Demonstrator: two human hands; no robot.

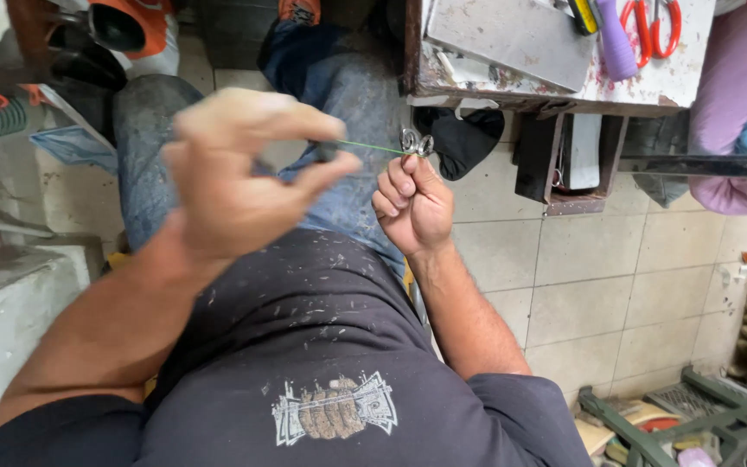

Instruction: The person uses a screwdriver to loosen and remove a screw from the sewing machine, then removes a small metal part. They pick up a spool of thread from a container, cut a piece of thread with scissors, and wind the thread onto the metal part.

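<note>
Fingers of the left hand (235,177) pinch a thin green thread (372,146), drawn taut to small silvery metal rings (417,143) gripped by the right hand (412,203). Threading looks underway; next calls for steady tension.

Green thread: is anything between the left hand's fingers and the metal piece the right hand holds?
Nothing visible. The green thread runs taut and clear from the left hand to the small metal piece pinched in the right hand, above the lap.

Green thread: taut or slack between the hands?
Taut. The green thread runs in a straight line from the left hand to the small metal piece pinched by the right hand.
</note>
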